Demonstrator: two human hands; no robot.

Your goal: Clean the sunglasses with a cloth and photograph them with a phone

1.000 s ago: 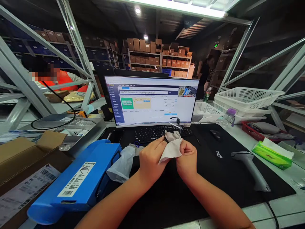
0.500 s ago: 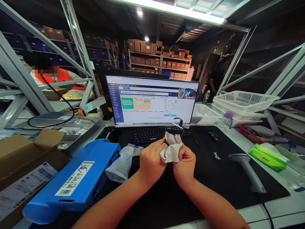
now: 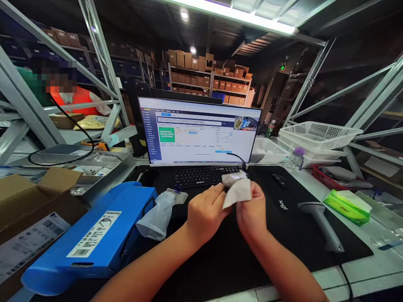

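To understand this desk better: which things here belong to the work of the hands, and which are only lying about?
In the work: left hand, right hand, grey cloth.

Just lying about: blue box, plastic bag, keyboard, scanner, tissue box.

A barcode scanner [image 3: 321, 222] lies on the black desk mat [image 3: 355, 239] (a logo printed beside it), near a green tissue box [image 3: 348, 207].
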